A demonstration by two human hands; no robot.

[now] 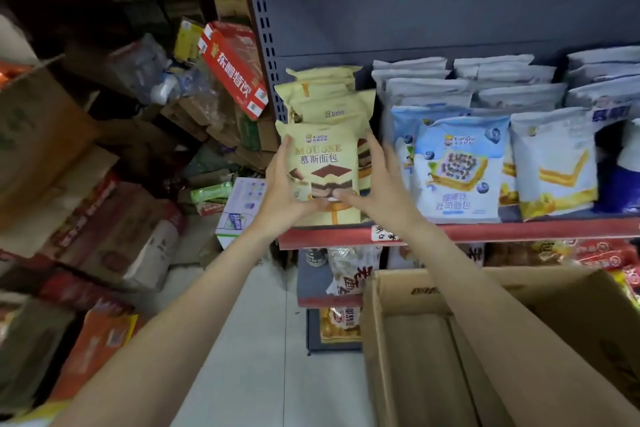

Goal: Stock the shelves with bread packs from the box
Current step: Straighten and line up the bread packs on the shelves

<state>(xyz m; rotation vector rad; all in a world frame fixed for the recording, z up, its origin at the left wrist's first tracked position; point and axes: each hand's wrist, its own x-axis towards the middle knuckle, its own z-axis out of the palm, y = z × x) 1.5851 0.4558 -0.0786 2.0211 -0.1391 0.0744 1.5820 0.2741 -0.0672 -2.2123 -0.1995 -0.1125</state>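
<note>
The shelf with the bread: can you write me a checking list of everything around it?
Surface: red-edged shelf, packs standing in rows.
Job's things: yellow bread pack at the front of its row; cardboard box below, looks empty.
Clutter: blue and white packs beside it; piled cartons on the floor at left.
Hands: left hand and right hand hold the yellow pack's sides.
Cables: nothing seen.
Surroundings: pale tiled floor, lower shelf of snacks.
</note>
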